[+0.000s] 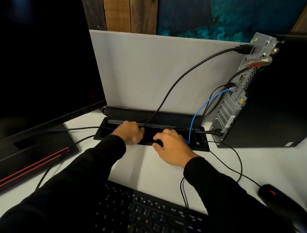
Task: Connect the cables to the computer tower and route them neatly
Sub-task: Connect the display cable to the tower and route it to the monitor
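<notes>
My left hand (129,132) gripped the black cable (171,88) at the tray (100,133); my right hand (172,149) lay open, fingers apart. Monitor (34,55) at nine o'clock, tower (272,92) at two.

Both hands reach into the open black cable tray (100,132) at the back of the white desk (163,172): the left hand (130,133) grips the thick black cable (179,78) running up to the computer tower (272,92). The right hand (172,149) rests curled beside the blue cable (201,107), which also plugs into the tower's rear panel

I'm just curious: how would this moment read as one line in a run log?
left hand: grips thick black cable | right hand: in desk cable box, by blue cable | stage: routing
</notes>
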A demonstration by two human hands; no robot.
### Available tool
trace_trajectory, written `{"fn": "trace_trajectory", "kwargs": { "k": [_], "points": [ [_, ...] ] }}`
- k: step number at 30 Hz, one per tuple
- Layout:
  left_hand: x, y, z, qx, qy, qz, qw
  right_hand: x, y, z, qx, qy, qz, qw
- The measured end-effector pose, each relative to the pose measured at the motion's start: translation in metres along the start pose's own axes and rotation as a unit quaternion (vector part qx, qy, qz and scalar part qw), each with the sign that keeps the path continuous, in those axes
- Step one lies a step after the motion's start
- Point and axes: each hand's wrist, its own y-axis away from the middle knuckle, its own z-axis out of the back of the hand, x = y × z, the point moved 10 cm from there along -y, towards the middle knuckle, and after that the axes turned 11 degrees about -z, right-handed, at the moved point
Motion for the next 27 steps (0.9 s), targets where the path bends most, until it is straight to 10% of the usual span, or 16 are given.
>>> {"fn": "trace_trajectory", "kwargs": {
  "k": [5,8,13,27],
  "points": [
    [-0.053,0.040,0.027,-0.179,-0.097,-0.055,0.978,-0.022,0.036,0.037,-0.105,0.050,-0.019,0.993],
    [-0.104,0.049,-0.009,-0.082,-0.001,-0.180,0.980,-0.054,0.064,0.064,-0.223,0.173,-0.085,0.956],
    [-0.184,0.075,-0.058,0.016,0.067,-0.295,0.953,-0.110,0.095,0.068,-0.200,0.255,-0.178,0.929],
    [-0.123,0.082,-0.056,-0.069,0.030,-0.147,0.986,-0.133,0.124,0.044,-0.172,0.113,-0.122,0.971]
  ]
}}
